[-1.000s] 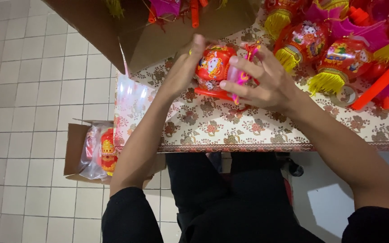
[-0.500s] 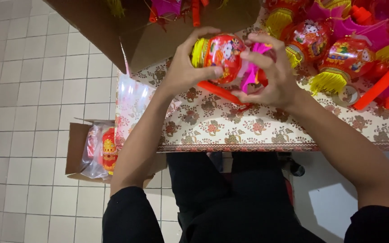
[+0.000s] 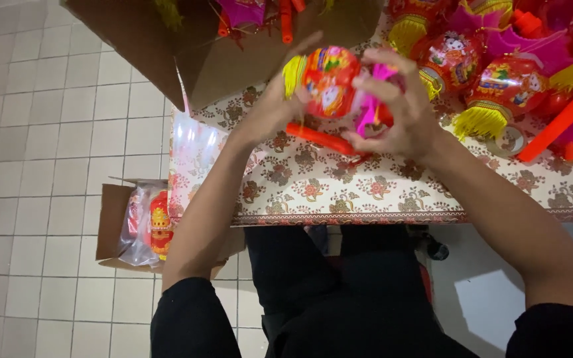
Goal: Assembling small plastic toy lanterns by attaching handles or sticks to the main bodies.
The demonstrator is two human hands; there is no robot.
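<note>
I hold a small round red toy lantern (image 3: 329,81) above the patterned table (image 3: 366,192). It has a yellow tassel on its left end and an orange stick handle (image 3: 319,139) slanting beneath it. My left hand (image 3: 270,109) cups the lantern's left side from below, fingers curled around it. My right hand (image 3: 402,109) grips its right end, where a pink fringe (image 3: 369,116) shows between the fingers. Both forearms reach up from the bottom of the view.
Several finished red lanterns with yellow tassels (image 3: 499,93) and pink fans lie at the table's far right. An open brown cardboard box (image 3: 213,46) sits at the back. Clear plastic bags (image 3: 190,142) hang off the table's left edge. A floor box (image 3: 144,225) holds bagged lanterns.
Both hands have lifted the lantern higher and turned it, so its round printed face and yellow tassel now show more fully; the orange handle has swung beneath it.
</note>
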